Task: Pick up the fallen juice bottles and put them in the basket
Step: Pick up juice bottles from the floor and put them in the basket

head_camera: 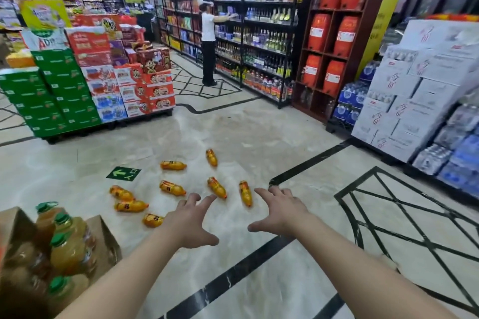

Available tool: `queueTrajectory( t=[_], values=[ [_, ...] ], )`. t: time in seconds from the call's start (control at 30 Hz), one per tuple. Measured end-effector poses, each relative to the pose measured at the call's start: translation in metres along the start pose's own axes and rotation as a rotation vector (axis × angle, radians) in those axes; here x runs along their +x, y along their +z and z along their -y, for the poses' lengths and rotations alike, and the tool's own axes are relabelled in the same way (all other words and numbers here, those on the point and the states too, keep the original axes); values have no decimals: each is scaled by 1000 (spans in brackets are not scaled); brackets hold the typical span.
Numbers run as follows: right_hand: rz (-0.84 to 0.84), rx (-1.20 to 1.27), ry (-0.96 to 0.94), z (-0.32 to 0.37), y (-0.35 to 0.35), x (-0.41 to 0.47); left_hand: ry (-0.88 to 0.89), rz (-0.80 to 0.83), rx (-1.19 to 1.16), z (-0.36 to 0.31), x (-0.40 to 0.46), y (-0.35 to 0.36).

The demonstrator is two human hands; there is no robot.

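Reaching out over the pale shop floor (233, 137), both bare arms stretch forward from the bottom of the head view. The left hand (190, 223) hangs palm down with its fingers spread wide and curled a little, gripping nothing. The right hand (278, 211) does the same beside it, fingers apart and empty.

Eight small orange juice bottles (172, 188) lie on their sides on the floor just beyond the fingertips, scattered and pointing every which way. One bottle (153, 220) lies partly behind the left wrist, two more (131, 206) sit close together to the left of it, and another pair (217, 187) lies just past the gap between the two hands. The farthest two lie near a green arrow sticker (123, 173) on the floor.

At the lower left stands an open cardboard box (103, 238) with larger, green-capped juice bottles (68, 248) upright inside; that corner is blurred, so I would guess five or six of them.

Farther back, stacked green and red cartons (85, 85) fill a pallet, and a person in a white top (208, 41) faces tall shelves of bottles (264, 33). White cases (414, 85) are piled on the right.
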State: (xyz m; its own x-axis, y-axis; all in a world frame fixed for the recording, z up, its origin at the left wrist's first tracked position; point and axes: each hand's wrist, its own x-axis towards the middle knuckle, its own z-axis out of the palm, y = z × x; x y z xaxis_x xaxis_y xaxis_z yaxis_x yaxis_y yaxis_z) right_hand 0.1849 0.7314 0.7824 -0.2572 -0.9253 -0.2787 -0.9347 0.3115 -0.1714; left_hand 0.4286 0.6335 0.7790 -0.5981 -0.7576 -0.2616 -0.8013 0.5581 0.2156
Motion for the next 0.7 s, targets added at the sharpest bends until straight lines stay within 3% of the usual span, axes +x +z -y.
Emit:
queueTrajectory(
  t=[0.7],
  values=[
    [78,34,-50,-106,-96,468,-79,4,-78,24,464,-69]
  ],
)
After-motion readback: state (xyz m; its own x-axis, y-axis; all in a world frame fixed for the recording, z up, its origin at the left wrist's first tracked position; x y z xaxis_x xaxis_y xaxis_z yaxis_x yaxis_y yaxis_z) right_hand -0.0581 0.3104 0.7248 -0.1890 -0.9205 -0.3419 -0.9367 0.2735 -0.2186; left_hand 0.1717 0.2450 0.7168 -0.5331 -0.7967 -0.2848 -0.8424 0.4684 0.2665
